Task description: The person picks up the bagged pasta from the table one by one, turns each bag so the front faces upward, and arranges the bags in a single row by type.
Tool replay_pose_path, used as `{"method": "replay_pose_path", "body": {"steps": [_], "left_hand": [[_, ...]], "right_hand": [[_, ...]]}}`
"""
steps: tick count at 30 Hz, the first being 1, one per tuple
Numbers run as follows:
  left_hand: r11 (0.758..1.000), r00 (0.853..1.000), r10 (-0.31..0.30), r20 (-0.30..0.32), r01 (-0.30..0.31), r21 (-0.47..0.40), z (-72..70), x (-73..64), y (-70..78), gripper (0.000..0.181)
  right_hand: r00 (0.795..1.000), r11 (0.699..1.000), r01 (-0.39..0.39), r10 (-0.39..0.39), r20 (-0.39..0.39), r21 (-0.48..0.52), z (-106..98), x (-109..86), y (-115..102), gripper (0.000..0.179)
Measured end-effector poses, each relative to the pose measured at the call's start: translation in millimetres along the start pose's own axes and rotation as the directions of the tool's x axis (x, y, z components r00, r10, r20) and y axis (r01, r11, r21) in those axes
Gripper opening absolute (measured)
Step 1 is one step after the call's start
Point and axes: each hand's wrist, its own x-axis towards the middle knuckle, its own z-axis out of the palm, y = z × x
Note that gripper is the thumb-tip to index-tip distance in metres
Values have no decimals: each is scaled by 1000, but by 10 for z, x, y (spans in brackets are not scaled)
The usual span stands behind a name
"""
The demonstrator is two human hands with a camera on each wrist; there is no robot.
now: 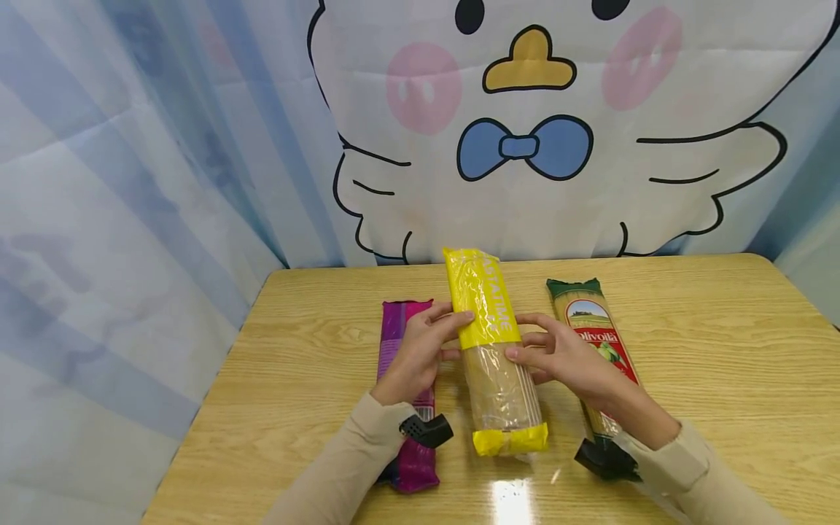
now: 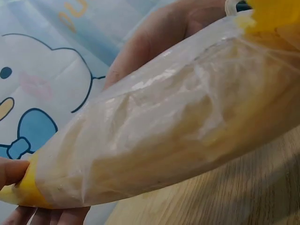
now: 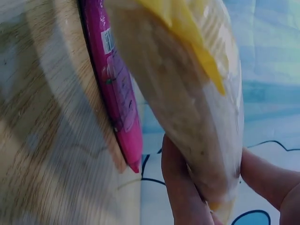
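Observation:
Both hands hold a yellow and clear pasta packet above the table, its far end raised. The left hand grips its left edge by the yellow printed part, thumb on the front. On the right edge the right hand pinches it, thumb in front and fingers behind. The pale contents show through the clear film of the pasta packet in the left wrist view. In the right wrist view, the thumb and fingers of the right hand lie on either side of the packet.
A purple and magenta packet lies left on the wooden table, partly under the left hand. To the right lies a green-ended spaghetti packet, partly hidden by the right arm. A cartoon-printed curtain hangs behind the table.

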Motion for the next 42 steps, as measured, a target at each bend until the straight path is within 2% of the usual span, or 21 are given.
{"method": "replay_pose_path", "body": {"steps": [8, 15, 20, 31, 42], "left_hand": [[1000, 1000, 13, 2, -13, -15, 18, -51, -13, 52], [1000, 998, -23, -62, 23, 11, 29, -130, -17, 50], [998, 997, -29, -65, 32, 46, 40, -147, -39, 50], [998, 997, -12, -76, 17, 59, 14, -163, -74, 43], [998, 997, -6, -74, 10, 59, -5, -141, -78, 40]], "right_hand": [[998, 998, 52, -51, -20, 31, 33, -33, -26, 71], [996, 997, 72, -71, -55, 10, 14, -39, -16, 70], [995, 997, 83, -83, -55, 7, 2, -42, -11, 71], [996, 999, 35, -37, -80, -18, 53, -44, -7, 71], [997, 996, 29, -34, -62, -80, 15, -31, -24, 71]]}}
